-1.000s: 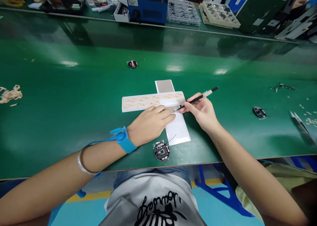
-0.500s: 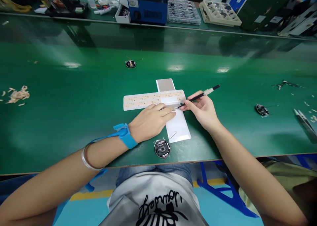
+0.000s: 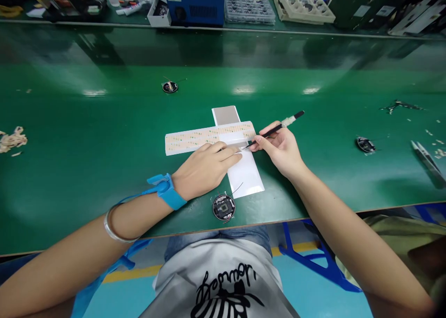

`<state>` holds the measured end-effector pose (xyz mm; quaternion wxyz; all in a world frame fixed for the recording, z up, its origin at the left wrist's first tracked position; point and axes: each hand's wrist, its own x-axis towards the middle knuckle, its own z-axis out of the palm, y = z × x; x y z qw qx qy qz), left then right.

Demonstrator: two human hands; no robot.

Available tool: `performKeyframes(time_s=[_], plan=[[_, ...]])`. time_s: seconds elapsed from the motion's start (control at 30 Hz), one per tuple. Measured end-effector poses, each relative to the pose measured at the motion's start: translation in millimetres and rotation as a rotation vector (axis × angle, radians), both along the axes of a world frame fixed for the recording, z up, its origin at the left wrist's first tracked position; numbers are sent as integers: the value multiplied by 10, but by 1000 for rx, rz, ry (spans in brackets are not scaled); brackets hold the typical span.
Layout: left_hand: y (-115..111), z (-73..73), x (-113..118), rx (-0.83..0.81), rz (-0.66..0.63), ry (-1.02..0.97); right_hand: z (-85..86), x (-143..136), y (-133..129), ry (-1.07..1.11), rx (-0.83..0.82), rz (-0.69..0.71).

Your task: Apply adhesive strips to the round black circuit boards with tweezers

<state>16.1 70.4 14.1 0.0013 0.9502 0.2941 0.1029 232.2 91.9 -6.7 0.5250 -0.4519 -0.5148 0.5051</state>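
My right hand is closed round a thin black tool with a pale wrap near its end, its tip down at a white sheet. Across this sheet lies a long strip printed with small orange and green marks. A grey piece with white edges shows behind the strip. My left hand lies flat over the strip's lower edge and the sheet, fingers extended and fingertips close to the tool tip. Near the table's front edge sits a round electronic part with a thin wire.
Other round parts lie at the back and on the right. Tweezers rest at far right, pale scraps at far left. A blue box and component trays stand on the back shelf.
The camera view has shifted slightly, moving most table items left and up in the picture. Both hands keep nearly the same pose, with the tool tip still at the sheet.
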Motion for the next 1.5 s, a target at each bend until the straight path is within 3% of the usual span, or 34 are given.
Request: performKeyframes(time_s=[0.57,0.67,0.77,0.87,0.97,1.1,1.27,1.5], plan=[[34,49,-32,-94,8,-43,15,18,15,49,-5,20],[-166,193,-51,-83,148,-126,85,57,5,78,3,-39],[-562,310,-1,-21,362,-117,229,87,-71,115,27,-123],[-915,297,75,-69,426,-28,352,78,-245,142,18,-151],[-1071,217,84,-200,399,-105,377,29,-510,112,-10,-159],[-1120,140,28,-354,422,-330,322,-87,-930,42,1,-263],[-1186,35,67,-308,492,-393,254,-352,-1388,-39,2,-438],[-1238,-34,114,-254,515,-528,114,-625,-1649,-39,137,-531]])
